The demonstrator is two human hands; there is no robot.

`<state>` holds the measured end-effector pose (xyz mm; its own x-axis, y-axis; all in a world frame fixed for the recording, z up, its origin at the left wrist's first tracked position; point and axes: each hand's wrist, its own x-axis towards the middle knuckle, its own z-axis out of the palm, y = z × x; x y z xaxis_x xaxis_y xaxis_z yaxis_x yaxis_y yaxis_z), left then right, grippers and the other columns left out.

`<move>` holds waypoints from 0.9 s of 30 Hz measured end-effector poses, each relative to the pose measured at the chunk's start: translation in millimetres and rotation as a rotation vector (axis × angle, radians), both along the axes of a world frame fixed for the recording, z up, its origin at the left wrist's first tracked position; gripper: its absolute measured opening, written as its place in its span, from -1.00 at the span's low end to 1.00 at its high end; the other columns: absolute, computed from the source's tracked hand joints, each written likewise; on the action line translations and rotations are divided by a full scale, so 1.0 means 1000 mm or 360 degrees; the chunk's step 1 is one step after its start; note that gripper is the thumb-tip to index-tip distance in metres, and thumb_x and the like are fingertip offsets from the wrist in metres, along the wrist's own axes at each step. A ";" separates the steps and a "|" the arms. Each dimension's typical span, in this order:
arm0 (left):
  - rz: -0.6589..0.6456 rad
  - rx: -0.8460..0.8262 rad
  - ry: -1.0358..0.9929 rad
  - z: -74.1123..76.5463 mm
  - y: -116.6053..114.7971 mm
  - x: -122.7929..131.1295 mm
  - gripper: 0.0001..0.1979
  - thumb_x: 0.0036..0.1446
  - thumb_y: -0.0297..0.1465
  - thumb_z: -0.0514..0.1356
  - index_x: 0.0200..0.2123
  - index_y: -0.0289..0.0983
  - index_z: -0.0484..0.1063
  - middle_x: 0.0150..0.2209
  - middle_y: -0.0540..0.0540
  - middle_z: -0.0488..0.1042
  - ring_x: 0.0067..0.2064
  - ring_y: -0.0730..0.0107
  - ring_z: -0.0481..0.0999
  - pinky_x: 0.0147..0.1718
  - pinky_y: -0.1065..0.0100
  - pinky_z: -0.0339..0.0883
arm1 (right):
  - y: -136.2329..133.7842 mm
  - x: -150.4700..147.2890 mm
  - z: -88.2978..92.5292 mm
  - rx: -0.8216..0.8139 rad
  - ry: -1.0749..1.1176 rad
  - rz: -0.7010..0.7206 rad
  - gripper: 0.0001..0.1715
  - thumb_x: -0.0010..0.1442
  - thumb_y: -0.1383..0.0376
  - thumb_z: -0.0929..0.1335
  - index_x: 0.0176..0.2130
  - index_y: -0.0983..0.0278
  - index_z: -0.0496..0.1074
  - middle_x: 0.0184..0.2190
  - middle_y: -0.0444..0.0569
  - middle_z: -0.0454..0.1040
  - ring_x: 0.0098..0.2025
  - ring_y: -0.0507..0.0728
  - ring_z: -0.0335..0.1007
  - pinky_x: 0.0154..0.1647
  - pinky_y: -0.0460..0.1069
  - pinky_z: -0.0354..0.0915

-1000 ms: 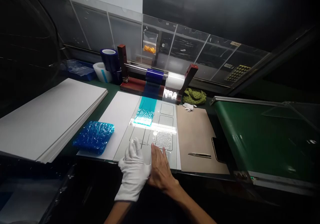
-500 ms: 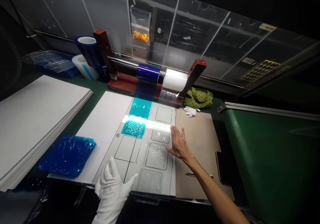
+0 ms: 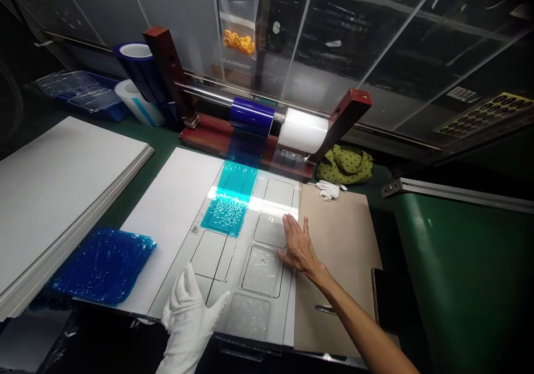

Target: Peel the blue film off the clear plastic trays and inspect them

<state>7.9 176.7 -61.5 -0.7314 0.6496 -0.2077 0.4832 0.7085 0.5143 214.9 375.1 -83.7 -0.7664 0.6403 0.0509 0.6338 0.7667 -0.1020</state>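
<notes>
Roll stand (image 3: 208, 140): It is my landmark, at the back of the bench (image 3: 164, 134).
Marked sheet (image 3: 179, 285): It lies flat in front of the roll stand. It looks hard, stiff and slick, so I think it could slide, and it might crack or scratch. I'd hold it by its two long sides, not the middle.
Blue strip (image 3: 227, 210): It comes down from the blue roll (image 3: 252, 116) on the roll stand to the marked sheet. The end far from the stand is bumpy and wrinkly. I guess it is light, floppy and maybe sticky. I'd pinch its loose corners.
Clear squares (image 3: 262, 271): They lie in front of the roll stand, on its right half, on the marked sheet. They look thin and soft, easy to crease. I'd lift one by a corner.
Left grip (image 3: 192, 307): Gloved, thumb wide from the fingers, holding nothing. It is at the part of the marked sheet far from the stand; I can't tell if it touches.
Right grip (image 3: 298, 246): Bare, spread wide, holding nothing. It is at the sheet's right side, closer to the stand than my left.
</notes>
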 end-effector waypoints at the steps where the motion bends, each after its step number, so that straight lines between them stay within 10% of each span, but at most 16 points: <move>1: 0.0010 -0.0006 -0.0013 0.001 0.001 0.000 0.15 -0.32 0.04 0.24 0.27 -0.42 -0.10 0.23 -0.51 0.04 0.21 -0.28 0.05 0.14 -0.19 -0.21 | 0.000 0.000 -0.001 -0.0003 0.0004 -0.0004 0.05 0.07 0.21 0.26 0.29 0.56 -0.37 0.24 0.40 0.04 0.30 0.40 -0.15 0.24 0.45 -0.41; 17: -0.0142 -0.0459 0.0243 -0.002 0.032 -0.022 0.04 -0.12 0.00 0.14 0.28 -0.44 -0.19 0.21 -0.45 0.07 0.16 -0.20 0.16 0.03 -0.08 0.13 | 0.009 0.000 -0.003 -0.0018 -0.0018 -0.0025 0.16 0.10 0.05 0.30 0.30 0.51 -0.47 0.31 0.36 -0.16 0.34 0.44 -0.41 0.16 0.53 -0.47; 27: -0.0145 0.0368 -0.0540 -0.027 0.186 -0.126 -0.53 0.05 -0.12 0.16 -0.05 -0.29 0.40 -0.15 -0.15 0.48 -0.16 0.29 0.45 -0.15 0.26 0.31 | -0.045 0.008 0.005 -0.0079 0.0436 -0.0251 -0.01 0.19 0.09 0.29 0.32 0.40 -0.31 0.23 0.25 0.13 0.29 0.33 -0.04 0.26 0.43 -0.25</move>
<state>-117.8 362.5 -88.9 -0.5839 0.7662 -0.2682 0.3142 0.5179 0.7957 222.9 330.0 -78.5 -0.6193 0.7572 0.2076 0.6884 0.6509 -0.3201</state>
